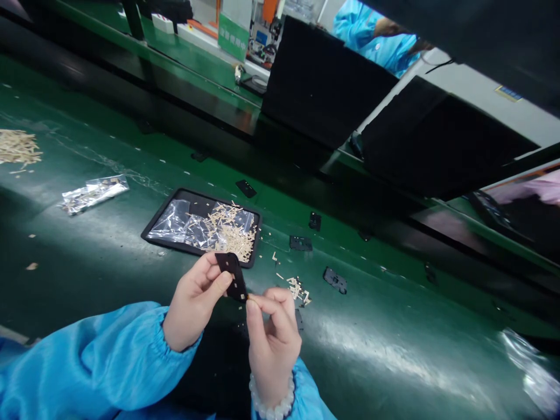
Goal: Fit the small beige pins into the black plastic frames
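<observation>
My left hand grips a dark flat part between thumb and fingers, holding it tilted above the bench. Small pale pieces dot the part's face. My right hand, with a beaded bracelet at the wrist, is pinched at the part's lower right corner; whatever lies between its fingertips is too small to make out. Just beyond my hands lies a black tray holding clear plastic bags and a heap of small beige pieces. Loose beige pieces are scattered right of the tray.
Several black parts, among them one and another, lie on the green bench. A bag of parts and a beige pile are at left. Dark panels stand behind. Another person's blue sleeve shows at the top.
</observation>
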`<control>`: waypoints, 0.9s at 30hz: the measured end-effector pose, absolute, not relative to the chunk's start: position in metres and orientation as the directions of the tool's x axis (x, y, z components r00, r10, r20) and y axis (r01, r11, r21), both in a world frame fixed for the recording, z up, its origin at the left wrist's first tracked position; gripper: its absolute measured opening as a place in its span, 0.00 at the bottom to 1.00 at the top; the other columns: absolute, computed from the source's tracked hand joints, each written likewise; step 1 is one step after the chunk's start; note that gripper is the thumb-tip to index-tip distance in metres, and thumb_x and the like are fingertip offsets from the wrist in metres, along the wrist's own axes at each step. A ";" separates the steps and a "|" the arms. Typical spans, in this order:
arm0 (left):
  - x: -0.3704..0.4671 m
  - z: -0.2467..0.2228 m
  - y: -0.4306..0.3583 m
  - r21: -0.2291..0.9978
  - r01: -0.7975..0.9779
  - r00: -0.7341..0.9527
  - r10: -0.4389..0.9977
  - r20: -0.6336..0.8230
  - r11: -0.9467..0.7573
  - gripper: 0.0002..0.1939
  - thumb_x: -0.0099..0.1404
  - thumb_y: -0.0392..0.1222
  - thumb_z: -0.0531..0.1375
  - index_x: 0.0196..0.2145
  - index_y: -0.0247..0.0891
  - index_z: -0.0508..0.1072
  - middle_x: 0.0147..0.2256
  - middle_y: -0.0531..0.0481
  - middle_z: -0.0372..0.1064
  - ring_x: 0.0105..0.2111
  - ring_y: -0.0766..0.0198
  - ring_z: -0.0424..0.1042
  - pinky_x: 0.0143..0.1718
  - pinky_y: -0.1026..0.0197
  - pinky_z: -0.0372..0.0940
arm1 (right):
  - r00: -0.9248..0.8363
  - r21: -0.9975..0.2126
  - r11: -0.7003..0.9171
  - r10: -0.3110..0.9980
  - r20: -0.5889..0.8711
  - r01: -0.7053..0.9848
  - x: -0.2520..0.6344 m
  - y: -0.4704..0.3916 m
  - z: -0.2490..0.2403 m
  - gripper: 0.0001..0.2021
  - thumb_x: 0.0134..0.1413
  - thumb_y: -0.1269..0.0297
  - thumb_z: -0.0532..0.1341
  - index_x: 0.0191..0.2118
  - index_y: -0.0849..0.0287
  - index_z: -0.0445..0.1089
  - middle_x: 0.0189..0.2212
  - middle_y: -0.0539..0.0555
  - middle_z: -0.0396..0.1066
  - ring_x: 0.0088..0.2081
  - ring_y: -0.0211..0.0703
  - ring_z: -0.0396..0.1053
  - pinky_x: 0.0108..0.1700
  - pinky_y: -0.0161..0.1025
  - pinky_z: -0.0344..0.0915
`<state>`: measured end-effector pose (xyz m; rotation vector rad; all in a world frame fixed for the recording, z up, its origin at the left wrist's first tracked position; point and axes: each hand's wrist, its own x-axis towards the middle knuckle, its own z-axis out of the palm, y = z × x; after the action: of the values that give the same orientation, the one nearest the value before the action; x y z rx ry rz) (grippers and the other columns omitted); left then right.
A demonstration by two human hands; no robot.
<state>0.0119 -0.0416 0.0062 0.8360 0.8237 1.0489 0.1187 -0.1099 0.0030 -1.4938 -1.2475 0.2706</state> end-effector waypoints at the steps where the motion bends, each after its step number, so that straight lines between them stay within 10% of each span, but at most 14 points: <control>1: 0.012 0.007 -0.042 0.880 -0.392 0.275 0.947 -0.168 0.269 0.10 0.58 0.42 0.63 0.36 0.37 0.69 0.25 0.56 0.71 0.23 0.73 0.66 0.27 0.73 0.63 | 0.406 -0.809 0.182 0.791 0.458 0.558 0.119 -0.110 0.003 0.07 0.55 0.74 0.58 0.33 0.57 0.71 0.27 0.50 0.60 0.29 0.38 0.63 0.29 0.36 0.62; 14: 0.009 0.003 -0.040 0.919 -0.341 0.210 0.969 -0.133 0.200 0.11 0.58 0.42 0.63 0.39 0.37 0.71 0.30 0.52 0.75 0.28 0.69 0.71 0.33 0.70 0.66 | -0.055 -0.284 0.345 0.716 0.696 0.895 0.135 -0.108 0.017 0.11 0.51 0.76 0.60 0.42 0.60 0.70 0.26 0.52 0.65 0.34 0.43 0.65 0.38 0.45 0.64; 20: 0.013 0.013 -0.028 0.770 -0.396 0.383 0.852 -0.357 0.501 0.17 0.51 0.43 0.67 0.39 0.34 0.72 0.25 0.51 0.73 0.23 0.69 0.68 0.25 0.68 0.65 | 0.036 -0.691 0.364 0.870 0.491 0.624 0.165 -0.105 0.024 0.14 0.55 0.75 0.56 0.44 0.52 0.70 0.32 0.54 0.66 0.35 0.43 0.67 0.36 0.44 0.67; 27: 0.019 0.008 -0.026 0.599 -0.299 0.543 0.649 -0.533 0.743 0.20 0.49 0.41 0.68 0.40 0.35 0.71 0.17 0.57 0.64 0.14 0.73 0.61 0.15 0.71 0.55 | -0.147 -0.724 0.419 0.900 0.409 0.548 0.171 -0.083 0.022 0.10 0.55 0.73 0.59 0.40 0.53 0.72 0.44 0.55 0.68 0.44 0.42 0.67 0.43 0.41 0.67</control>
<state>0.0192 -0.0264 0.0077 0.4742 0.8177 0.5883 0.1711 -0.0833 0.0219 -1.2444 -1.8227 0.5208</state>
